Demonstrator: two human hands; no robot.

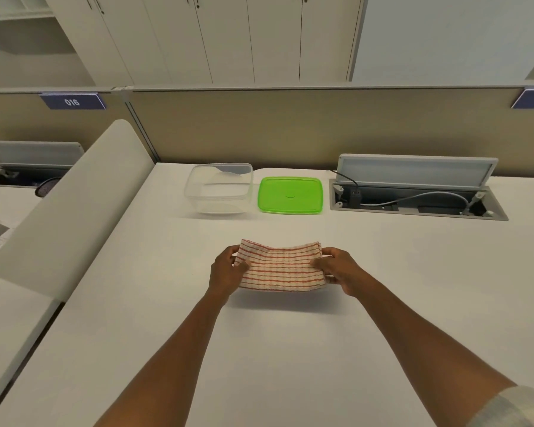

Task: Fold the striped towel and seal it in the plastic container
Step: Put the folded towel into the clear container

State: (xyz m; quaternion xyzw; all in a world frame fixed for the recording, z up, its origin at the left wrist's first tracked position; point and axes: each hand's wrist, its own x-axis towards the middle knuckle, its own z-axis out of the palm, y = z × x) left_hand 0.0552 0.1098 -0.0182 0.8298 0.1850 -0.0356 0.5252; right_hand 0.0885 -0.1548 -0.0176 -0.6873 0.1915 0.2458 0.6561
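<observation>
The striped towel, white with red-orange stripes, is folded into a thick rectangle and held a little above the white desk, casting a shadow below. My left hand grips its left end and my right hand grips its right end, thumbs on top. Behind the towel, the clear plastic container stands open near the desk's back edge. Its green lid lies flat on the desk just right of it, apart from it.
An open cable hatch with plugs and a grey cable sits at the back right. A white curved divider panel runs along the desk's left side. A beige partition wall closes the back.
</observation>
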